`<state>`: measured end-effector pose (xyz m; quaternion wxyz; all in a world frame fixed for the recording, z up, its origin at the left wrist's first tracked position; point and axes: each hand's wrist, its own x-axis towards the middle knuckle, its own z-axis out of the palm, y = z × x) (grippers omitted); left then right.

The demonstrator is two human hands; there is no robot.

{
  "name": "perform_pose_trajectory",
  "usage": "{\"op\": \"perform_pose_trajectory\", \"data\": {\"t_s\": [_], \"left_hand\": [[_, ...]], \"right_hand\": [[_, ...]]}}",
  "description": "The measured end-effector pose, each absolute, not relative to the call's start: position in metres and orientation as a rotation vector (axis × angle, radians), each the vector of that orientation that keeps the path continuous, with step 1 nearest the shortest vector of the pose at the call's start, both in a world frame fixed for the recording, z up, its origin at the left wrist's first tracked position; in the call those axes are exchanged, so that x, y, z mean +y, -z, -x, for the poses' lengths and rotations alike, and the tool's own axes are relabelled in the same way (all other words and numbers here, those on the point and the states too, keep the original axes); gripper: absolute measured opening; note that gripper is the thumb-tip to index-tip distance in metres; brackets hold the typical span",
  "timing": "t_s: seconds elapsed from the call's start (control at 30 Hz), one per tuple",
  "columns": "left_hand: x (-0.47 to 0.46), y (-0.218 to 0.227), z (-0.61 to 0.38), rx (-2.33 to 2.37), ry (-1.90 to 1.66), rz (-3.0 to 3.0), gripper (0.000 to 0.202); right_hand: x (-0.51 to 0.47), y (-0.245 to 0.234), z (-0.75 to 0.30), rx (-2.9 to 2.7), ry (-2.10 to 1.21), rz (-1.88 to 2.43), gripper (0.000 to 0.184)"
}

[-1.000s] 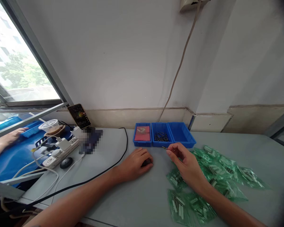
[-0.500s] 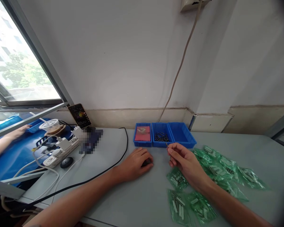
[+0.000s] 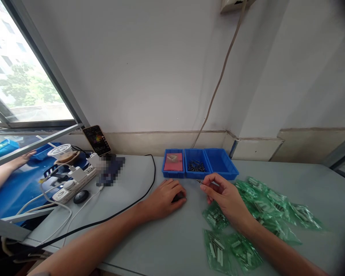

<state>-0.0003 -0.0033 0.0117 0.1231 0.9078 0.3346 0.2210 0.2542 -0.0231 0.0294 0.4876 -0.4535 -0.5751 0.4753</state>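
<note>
My left hand (image 3: 163, 199) rests on the grey table, fingers curled over a small dark object (image 3: 179, 197). Just right of it, my right hand (image 3: 224, 197) pinches a small metal pin (image 3: 199, 181) between thumb and fingertips, close in front of the blue bins. The middle blue bin (image 3: 196, 168) holds several dark pins. A red pad with a small part on it lies in the left bin (image 3: 173, 165). Nothing shows inside the right bin (image 3: 220, 163).
Several green plastic bags (image 3: 264, 207) of parts lie at my right. A black cable (image 3: 126, 207) curves across the table. A power strip (image 3: 71, 184), phone (image 3: 96, 140) and lidded cup (image 3: 60, 153) sit at left. Another person's hand (image 3: 23, 157) is behind the window frame.
My right hand shifted slightly left and down, keeping the pin pinched. My left hand stayed put. The other person's hand at left moved a little.
</note>
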Motion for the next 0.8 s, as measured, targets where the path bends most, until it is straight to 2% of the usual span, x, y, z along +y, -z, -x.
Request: {"op": "perform_pose_trajectory", "data": {"t_s": [0.17, 0.4, 0.8], "left_hand": [[-0.003, -0.01, 0.0, 1.084, -0.652, -2.65, 0.013], [-0.002, -0.007, -0.002, 1.131, -0.639, -2.653, 0.02], [-0.001, -0.006, -0.002, 0.985, -0.643, -2.592, 0.02]], "right_hand": [[-0.025, -0.031, -0.253, -1.385, -1.125, 1.138, 0.032], [-0.021, -0.028, -0.251, -1.097, -1.284, 1.116, 0.049], [-0.014, -0.03, -0.253, -1.062, -1.235, 1.144, 0.042]]}}
